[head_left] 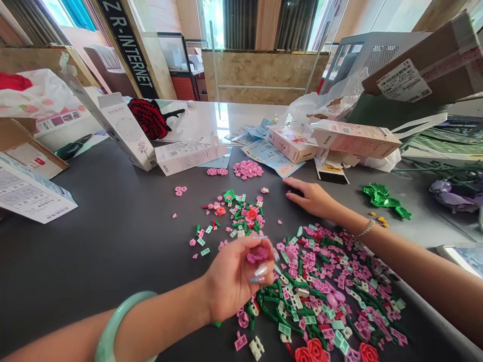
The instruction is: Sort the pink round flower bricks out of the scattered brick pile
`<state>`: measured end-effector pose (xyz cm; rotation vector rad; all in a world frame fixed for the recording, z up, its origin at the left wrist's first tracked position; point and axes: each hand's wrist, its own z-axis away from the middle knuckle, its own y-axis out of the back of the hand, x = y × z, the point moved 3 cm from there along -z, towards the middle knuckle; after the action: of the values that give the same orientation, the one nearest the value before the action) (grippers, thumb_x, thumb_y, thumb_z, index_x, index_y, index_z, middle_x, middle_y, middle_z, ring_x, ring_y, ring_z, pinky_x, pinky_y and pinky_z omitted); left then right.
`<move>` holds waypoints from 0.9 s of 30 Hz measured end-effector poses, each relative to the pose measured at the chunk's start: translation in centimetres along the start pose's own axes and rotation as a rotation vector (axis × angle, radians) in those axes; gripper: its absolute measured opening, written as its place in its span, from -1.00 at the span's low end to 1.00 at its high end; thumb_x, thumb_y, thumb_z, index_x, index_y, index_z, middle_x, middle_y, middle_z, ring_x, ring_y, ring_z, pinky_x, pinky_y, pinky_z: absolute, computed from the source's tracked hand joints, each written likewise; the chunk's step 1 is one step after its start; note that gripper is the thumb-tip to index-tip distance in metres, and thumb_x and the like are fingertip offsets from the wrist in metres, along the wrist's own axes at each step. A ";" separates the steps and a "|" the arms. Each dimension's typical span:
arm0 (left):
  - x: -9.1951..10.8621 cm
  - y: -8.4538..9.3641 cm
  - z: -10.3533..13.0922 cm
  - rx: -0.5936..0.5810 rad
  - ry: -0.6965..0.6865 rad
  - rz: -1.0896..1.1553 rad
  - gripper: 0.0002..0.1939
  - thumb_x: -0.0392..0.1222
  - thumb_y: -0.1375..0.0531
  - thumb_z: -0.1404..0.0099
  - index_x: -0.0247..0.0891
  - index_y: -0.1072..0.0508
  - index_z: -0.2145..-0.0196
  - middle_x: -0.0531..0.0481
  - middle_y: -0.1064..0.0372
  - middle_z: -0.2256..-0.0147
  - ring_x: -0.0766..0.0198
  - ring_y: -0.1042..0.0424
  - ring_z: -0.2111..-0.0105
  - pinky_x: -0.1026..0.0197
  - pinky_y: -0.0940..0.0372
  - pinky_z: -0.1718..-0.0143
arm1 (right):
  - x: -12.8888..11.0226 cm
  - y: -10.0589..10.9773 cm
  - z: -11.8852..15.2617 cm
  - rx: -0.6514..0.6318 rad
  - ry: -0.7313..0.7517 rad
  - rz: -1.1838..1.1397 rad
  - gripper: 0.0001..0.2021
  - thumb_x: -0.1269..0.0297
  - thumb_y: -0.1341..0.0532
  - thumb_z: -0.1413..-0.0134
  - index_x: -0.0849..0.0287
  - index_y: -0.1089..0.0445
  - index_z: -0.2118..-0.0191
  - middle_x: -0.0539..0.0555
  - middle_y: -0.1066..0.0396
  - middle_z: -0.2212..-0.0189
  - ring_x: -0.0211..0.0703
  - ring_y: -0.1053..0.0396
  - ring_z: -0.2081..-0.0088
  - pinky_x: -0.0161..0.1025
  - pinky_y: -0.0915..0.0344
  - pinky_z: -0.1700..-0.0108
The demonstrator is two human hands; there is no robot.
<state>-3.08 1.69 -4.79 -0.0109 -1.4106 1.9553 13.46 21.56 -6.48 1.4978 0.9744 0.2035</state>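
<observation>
My left hand (241,276) is palm up with its fingers curled round pink pieces (258,255) above the dark table. A jade-green bangle circles that wrist. My right hand (311,197) lies on the tabletop with its fingers stretched out and nothing in them, near a light blue sheet (271,156). Beneath and between the arms spreads a large pile of pink, green, white and red pieces (320,286). A smaller mixed group (245,213) lies beyond my left hand. Farther back is a heap of pink round pieces (248,169), beside a few joined pink ones (217,172).
White boxes (130,130) and an open carton (33,151) stand at left, near a red-and-black knitted item (150,119). Pink-white boxes (356,137), a brown carton (426,60) and plastic bags are at right. Green pieces (385,198) and purple flowers (453,195) lie right of my arm.
</observation>
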 end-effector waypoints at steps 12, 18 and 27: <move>-1.3 -0.1 0.3 -0.130 0.097 -0.066 -0.90 -0.28 -0.21 -0.10 -0.34 -0.42 0.53 0.07 -0.27 0.57 0.48 -0.15 0.68 0.35 -0.05 0.59 | -6.6 -3.0 -4.2 -0.223 0.260 -0.252 -0.47 0.12 -0.15 -0.18 0.12 -0.22 -0.25 0.11 -0.26 -0.17 0.01 -0.36 -0.06 0.03 -0.33 -0.08; -1.9 -0.1 0.3 -0.191 0.117 -0.089 -0.91 -0.29 -0.19 -0.09 -0.37 -0.44 0.51 0.02 -0.33 0.52 0.47 -0.18 0.67 0.32 -0.10 0.57 | -9.8 -4.6 -5.8 -0.298 0.381 -0.300 -0.46 0.14 -0.18 -0.16 0.15 -0.23 -0.24 0.09 -0.18 -0.22 0.00 -0.21 -0.20 0.00 -0.16 -0.23; -2.3 0.1 0.6 -0.266 0.123 -0.164 -0.93 -0.28 -0.16 -0.10 -0.33 -0.39 0.49 0.05 -0.29 0.57 0.44 -0.14 0.67 0.29 -0.05 0.57 | -14.7 -7.7 -8.5 -0.385 0.565 -0.288 -0.29 -0.01 -0.18 -0.15 0.24 -0.06 -0.32 0.21 0.00 -0.30 0.03 0.00 -0.30 0.01 0.05 -0.32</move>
<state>-1.62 -0.03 -5.50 -0.1314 -1.5293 1.5971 -4.56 16.99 -5.43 0.9433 1.4895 0.5908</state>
